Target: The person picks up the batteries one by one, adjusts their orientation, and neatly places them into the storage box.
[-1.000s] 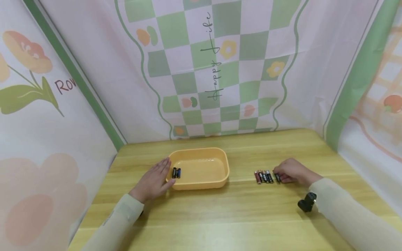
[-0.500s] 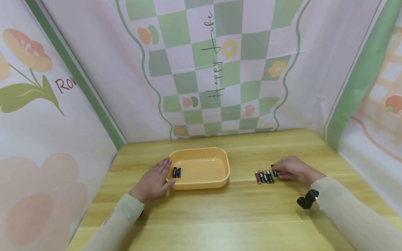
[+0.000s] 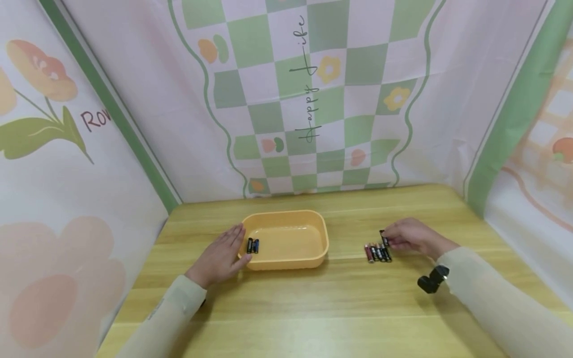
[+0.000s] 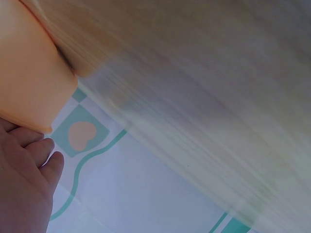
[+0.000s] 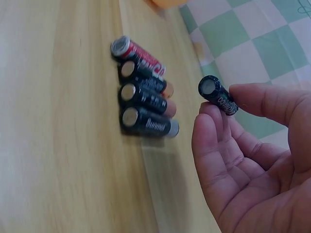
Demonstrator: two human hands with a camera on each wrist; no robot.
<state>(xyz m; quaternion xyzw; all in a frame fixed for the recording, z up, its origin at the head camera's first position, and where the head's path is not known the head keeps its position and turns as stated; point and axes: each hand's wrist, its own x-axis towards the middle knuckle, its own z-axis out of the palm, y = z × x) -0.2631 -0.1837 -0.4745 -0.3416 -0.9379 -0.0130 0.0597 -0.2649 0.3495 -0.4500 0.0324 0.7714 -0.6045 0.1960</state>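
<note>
My right hand (image 3: 414, 236) pinches a black battery (image 5: 217, 94) between thumb and fingers, raised over the table in the right wrist view. Below it lies a row of batteries, one red battery (image 5: 138, 56) and three black ones, the nearest black battery (image 5: 149, 122) having a silver end. At the left, my left hand (image 3: 221, 256) rests against a yellow-orange plastic basin (image 3: 286, 264), fingers extended along its left rim and thumb at the front corner. Inside the basin's left end, a black battery (image 3: 249, 245) and a blue-and-black battery (image 3: 256, 246) lie side by side.
The wooden table (image 3: 313, 303) runs back to a printed checkered cloth (image 3: 291, 99). More printed cloth hangs along both sides. A small black device (image 3: 433, 279) sits at my right sleeve's cuff.
The battery in my right hand has come up off the table and moved back and slightly left, above the row. My left hand and the basin have stayed in place.
</note>
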